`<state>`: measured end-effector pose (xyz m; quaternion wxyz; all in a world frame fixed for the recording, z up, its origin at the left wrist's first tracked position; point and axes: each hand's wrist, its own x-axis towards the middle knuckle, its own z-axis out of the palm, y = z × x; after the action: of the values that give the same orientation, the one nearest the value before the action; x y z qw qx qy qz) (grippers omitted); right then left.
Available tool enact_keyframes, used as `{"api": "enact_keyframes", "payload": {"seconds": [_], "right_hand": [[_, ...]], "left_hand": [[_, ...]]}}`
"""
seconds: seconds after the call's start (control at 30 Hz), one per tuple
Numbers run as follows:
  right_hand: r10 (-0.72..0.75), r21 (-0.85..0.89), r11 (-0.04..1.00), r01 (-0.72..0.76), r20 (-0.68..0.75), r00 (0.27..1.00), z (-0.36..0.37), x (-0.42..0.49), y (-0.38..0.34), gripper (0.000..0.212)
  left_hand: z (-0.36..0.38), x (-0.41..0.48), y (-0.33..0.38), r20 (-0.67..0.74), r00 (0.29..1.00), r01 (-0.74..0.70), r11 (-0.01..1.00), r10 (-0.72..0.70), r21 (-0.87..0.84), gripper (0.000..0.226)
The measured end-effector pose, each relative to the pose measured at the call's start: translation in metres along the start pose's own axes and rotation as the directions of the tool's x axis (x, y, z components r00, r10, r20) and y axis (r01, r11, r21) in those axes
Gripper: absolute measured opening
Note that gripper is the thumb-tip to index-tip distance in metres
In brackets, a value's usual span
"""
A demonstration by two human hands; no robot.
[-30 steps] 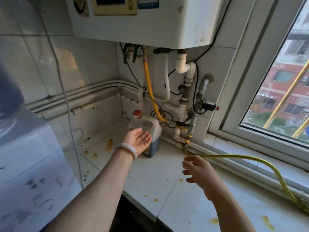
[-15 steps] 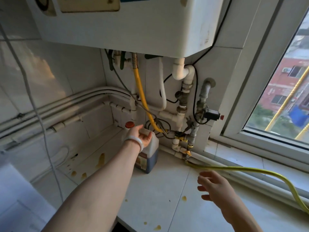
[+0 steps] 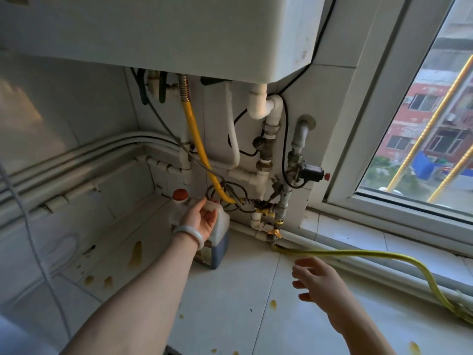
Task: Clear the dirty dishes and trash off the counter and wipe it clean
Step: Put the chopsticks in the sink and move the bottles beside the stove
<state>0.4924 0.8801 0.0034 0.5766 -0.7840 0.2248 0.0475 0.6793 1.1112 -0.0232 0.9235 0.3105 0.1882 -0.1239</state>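
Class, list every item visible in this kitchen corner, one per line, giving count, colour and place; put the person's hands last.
counter: one, white tiled, foreground.
stains: several, yellow-brown, across counter.
jug: one, translucent white, red cap, counter's back corner.
water heater: one, white, wall above.
window: one, white-framed, right.
upper hose: one, yellow, hanging below heater.
lower hose: one, yellow-green, along counter by window.
pipes: several, white, along walls.
bracelet: one, white, left wrist.
left hand: one, holding jug's top.
right hand: one, open, above counter.

Bare forearms, no sleeves; pale white bangle [image 3: 190, 233] circles the left wrist.
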Motion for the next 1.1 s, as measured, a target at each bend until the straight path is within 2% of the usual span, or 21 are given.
{"api": "enact_keyframes", "payload": {"seconds": [0.43, 0.63, 0.77, 0.9, 1.03, 1.07, 1.1], "right_hand": [[0.008, -0.009, 1.000, -0.008, 0.003, 1.000, 0.009, 0.000, 0.002, 0.015], [0.032, -0.002, 0.999, -0.032, -0.013, 0.999, 0.016, -0.003, 0.005, 0.014], [0.032, 0.009, 0.999, -0.032, -0.018, 0.999, 0.016, -0.008, 0.006, 0.016], [0.013, 0.032, 0.999, -0.012, -0.034, 0.999, 0.012, -0.013, 0.006, 0.015], [-0.001, 0.047, 0.999, 0.004, -0.050, 0.999, 0.001, -0.019, 0.007, 0.018], [-0.007, 0.046, 0.999, 0.009, -0.056, 0.998, -0.003, -0.021, 0.008, 0.018], [-0.013, 0.048, 0.999, 0.016, -0.061, 0.998, -0.007, -0.024, 0.008, 0.019]], "left_hand": [[-0.028, -0.035, -0.004, 0.041, 0.995, -0.086, 0.993, 0.089, -0.078, 0.016], [-0.041, -0.048, -0.003, 0.039, 0.995, -0.086, 0.995, 0.088, -0.054, 0.016], [-0.019, -0.053, -0.002, -0.024, 0.998, -0.064, 0.995, 0.066, 0.070, 0.018], [0.004, -0.067, -0.023, -0.073, 0.997, -0.012, 0.960, 0.033, 0.281, 0.018], [0.016, -0.090, -0.052, 0.002, 0.999, -0.031, 0.917, 0.033, 0.399, 0.019], [0.017, -0.094, -0.059, 0.033, 0.999, 0.005, 0.910, -0.021, 0.415, 0.019], [0.016, -0.099, -0.065, 0.126, 0.973, 0.111, 0.871, -0.193, 0.479, 0.026]]}}
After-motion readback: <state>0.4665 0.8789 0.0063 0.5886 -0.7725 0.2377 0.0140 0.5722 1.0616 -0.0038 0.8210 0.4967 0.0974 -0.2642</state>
